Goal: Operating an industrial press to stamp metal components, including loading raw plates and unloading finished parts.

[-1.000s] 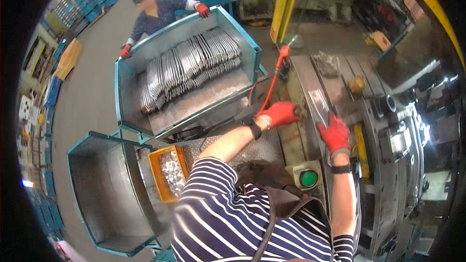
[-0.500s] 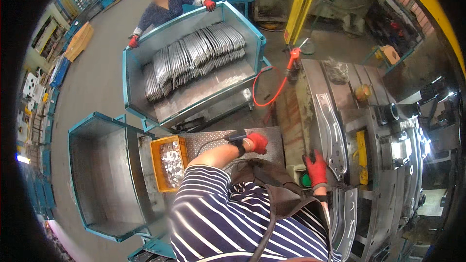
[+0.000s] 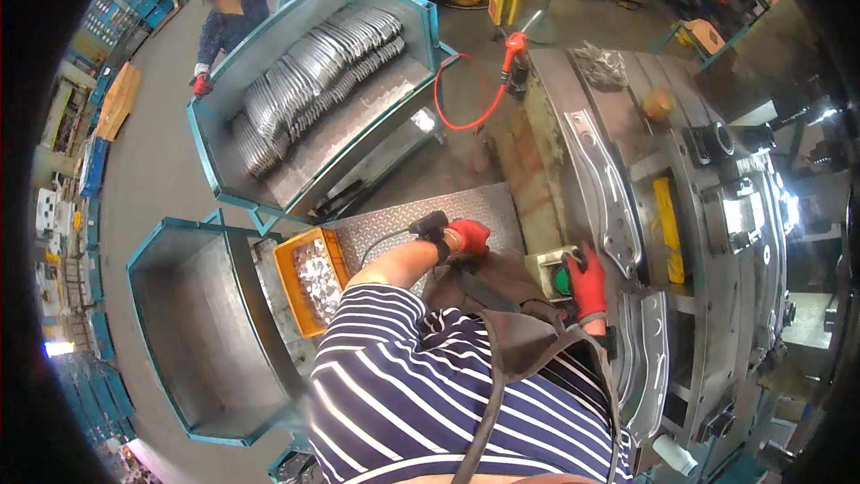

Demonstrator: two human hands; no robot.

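My right hand (image 3: pixel 587 285), in a red glove with dark fingertips, is beside a round green button (image 3: pixel 562 282) on a pale box. Its fingers are stretched out, and whether they touch the button is unclear. In front of my body, my left hand (image 3: pixel 468 237) is curled closed in a red glove above a checkered metal plate (image 3: pixel 421 215). What it holds, if anything, is hidden. Right of my right hand lie long shaped sheet-metal parts, one long metal part (image 3: pixel 602 188) farther off and another metal part (image 3: pixel 652 354) nearer me.
A co-worker (image 3: pixel 235 22) in red gloves grips a blue-rimmed bin (image 3: pixel 208 157) of stacked metal parts (image 3: pixel 327 58). Left of me are another blue-rimmed bin (image 3: pixel 143 341) and a yellow crate (image 3: pixel 285 273) of small metal pieces. A red air gun (image 3: pixel 514 47) with a hose hangs ahead; press tooling (image 3: pixel 708 305) stands right.
The view has shifted, so the bins and bench sit differently in it. My right hand has drawn back toward me, level with the green button. My left hand stays curled.
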